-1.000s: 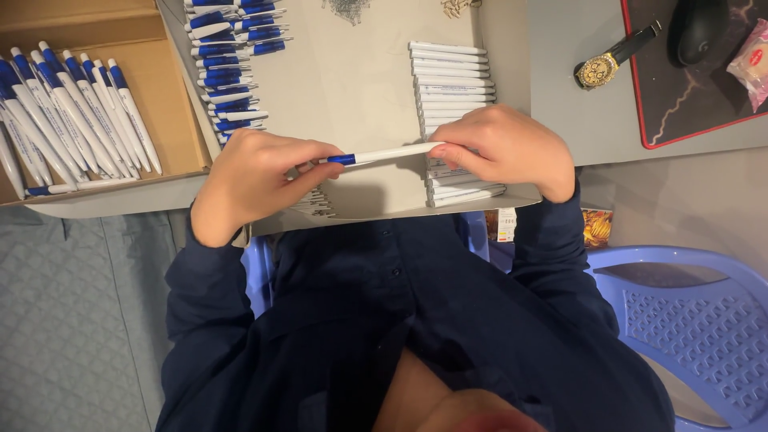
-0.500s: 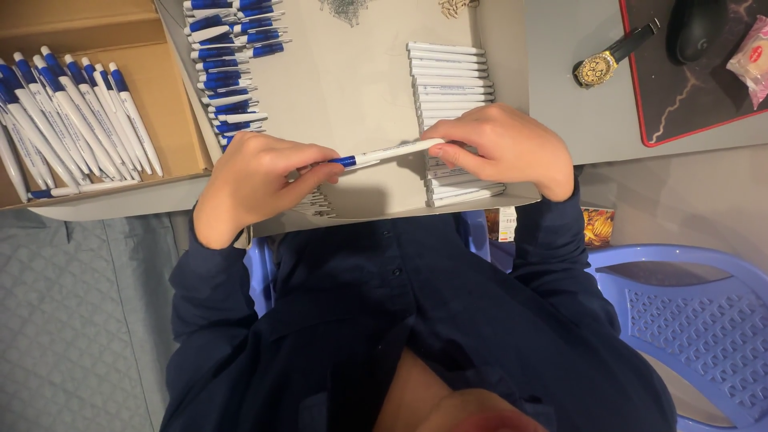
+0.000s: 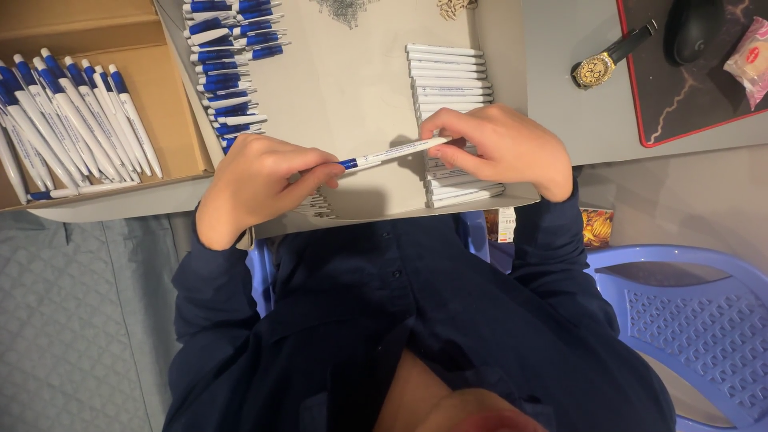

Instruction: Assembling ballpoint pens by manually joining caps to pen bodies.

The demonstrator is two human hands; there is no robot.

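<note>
A white pen with a blue end is held level between both hands over a pale work board. My left hand pinches its blue end. My right hand grips the white barrel end, resting over a stack of white pen barrels. A row of blue pen parts lies at the board's far left. A cardboard box to the left holds several finished white and blue pens.
A gold wristwatch, a black mouse on a red-edged mat and a pink wrapped snack lie on the grey desk at right. A blue plastic chair stands at lower right. Small metal springs lie at the board's far edge.
Both hands have kept hold of the pen in nearly the same place; the pen has tilted only slightly.
</note>
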